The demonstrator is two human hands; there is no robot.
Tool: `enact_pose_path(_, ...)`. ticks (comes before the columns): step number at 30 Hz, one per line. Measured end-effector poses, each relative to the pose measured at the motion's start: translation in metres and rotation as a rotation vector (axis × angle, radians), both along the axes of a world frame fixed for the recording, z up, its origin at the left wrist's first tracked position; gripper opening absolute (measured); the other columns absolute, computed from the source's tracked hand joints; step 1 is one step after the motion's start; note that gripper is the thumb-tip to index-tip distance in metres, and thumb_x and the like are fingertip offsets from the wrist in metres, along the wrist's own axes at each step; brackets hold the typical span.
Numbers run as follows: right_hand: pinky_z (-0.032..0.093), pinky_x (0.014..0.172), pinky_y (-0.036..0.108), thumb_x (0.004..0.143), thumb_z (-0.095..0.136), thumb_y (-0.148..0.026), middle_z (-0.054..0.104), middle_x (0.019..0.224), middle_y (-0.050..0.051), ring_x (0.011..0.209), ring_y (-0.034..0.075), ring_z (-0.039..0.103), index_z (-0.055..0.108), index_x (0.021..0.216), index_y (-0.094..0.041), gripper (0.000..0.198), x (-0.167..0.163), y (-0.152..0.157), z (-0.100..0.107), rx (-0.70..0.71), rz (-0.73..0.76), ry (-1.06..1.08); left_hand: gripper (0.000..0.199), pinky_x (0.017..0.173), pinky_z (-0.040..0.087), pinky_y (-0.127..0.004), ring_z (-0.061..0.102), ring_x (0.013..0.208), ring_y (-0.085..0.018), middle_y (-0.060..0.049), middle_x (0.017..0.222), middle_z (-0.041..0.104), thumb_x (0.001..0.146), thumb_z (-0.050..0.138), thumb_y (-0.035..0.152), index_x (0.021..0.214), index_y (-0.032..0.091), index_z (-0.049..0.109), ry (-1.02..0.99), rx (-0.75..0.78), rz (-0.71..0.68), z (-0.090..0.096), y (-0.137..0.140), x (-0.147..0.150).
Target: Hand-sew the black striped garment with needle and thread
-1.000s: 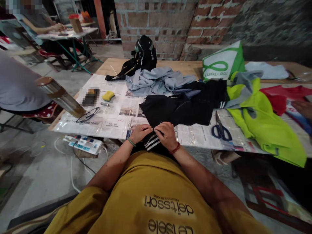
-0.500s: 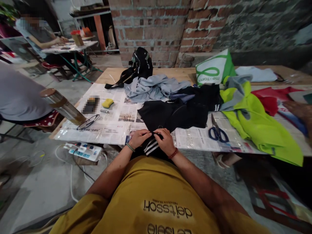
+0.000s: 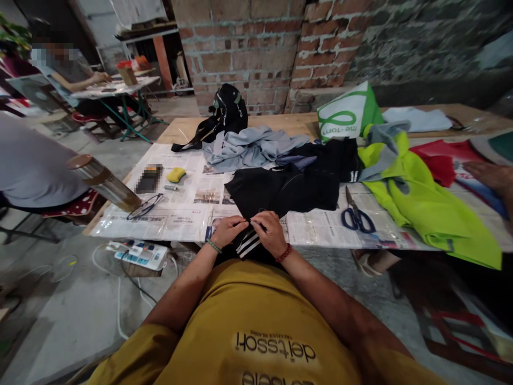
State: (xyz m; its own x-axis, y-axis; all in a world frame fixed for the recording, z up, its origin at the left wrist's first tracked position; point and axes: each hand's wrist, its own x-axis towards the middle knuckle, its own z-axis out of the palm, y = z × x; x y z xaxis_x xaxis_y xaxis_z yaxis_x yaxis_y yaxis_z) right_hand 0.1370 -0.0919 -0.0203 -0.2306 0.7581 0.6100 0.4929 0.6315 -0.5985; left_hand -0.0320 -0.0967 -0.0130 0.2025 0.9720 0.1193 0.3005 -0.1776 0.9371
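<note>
A black garment [image 3: 280, 187] with white stripes lies on the table, and its near part hangs over the front edge toward my lap. My left hand [image 3: 229, 233] pinches the fabric between thumb and fingers at the edge. Close beside it, my right hand [image 3: 271, 231] also has its fingertips pressed together on the same cloth. A thin loop, perhaps thread, shows just above my fingers; anything smaller between the fingertips cannot be made out. Dark-blue-handled scissors [image 3: 356, 215] lie to the right of the garment.
Newspaper under clear plastic covers the table [image 3: 188, 216]. At left stand a tilted bottle [image 3: 106, 184], glasses [image 3: 145, 206] and a yellow sponge [image 3: 176, 174]. Grey clothing [image 3: 252, 145], a black bag [image 3: 232, 109] and a neon-yellow garment [image 3: 433, 203] lie around. Another person's hand [image 3: 487, 176] rests at far right.
The view has shifted slightly. My hands stay pinched on the black garment in nearly the same spot. At far right, the other person's hand shows more fully.
</note>
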Motion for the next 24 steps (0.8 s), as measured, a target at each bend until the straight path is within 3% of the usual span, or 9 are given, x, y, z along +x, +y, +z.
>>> enact_pose_path(5,0.040,0.085,0.038,0.086,0.053,-0.026,0.066,0.081,0.005,0.089,0.021,0.055,0.065,0.078,-0.022,0.015,0.000,0.003,0.002,-0.043,0.025,-0.016,0.029,0.059,0.038,-0.022,0.046,0.061,-0.010,0.001,0.063,0.055,0.075,0.057,0.041,0.068,0.013,0.061,0.014,0.002,-0.014,0.000,-0.001,0.000)
enact_pose_path(13,0.045,0.081,0.034,0.086,0.051,-0.028,0.064,0.081,0.005,0.084,0.018,0.057,0.062,0.075,-0.021,0.016,-0.003,0.006,0.015,-0.126,0.012,0.204,0.031,0.051,0.031,-0.021,0.036,0.056,-0.009,0.003,0.056,0.042,0.076,0.055,0.043,0.064,0.014,0.055,-0.010,-0.132,0.028,0.008,-0.002,0.000)
enact_pose_path(21,0.045,0.082,0.033,0.084,0.053,-0.025,0.066,0.083,0.005,0.085,0.018,0.058,0.064,0.082,-0.022,0.012,-0.005,0.009,0.021,-0.082,0.094,0.155,0.031,0.050,0.030,-0.021,0.036,0.054,-0.008,0.004,0.056,0.043,0.077,0.054,0.043,0.066,0.014,0.055,-0.053,-0.150,-0.004,0.001,0.001,-0.001)
enact_pose_path(24,0.044,0.082,0.033,0.084,0.054,-0.025,0.067,0.083,0.004,0.083,0.018,0.060,0.065,0.081,-0.022,0.011,-0.006,0.008,0.023,-0.128,0.079,0.122,0.030,0.052,0.030,-0.021,0.037,0.056,-0.008,0.004,0.058,0.043,0.078,0.053,0.042,0.068,0.014,0.055,-0.052,-0.144,-0.016,0.000,0.001,-0.001)
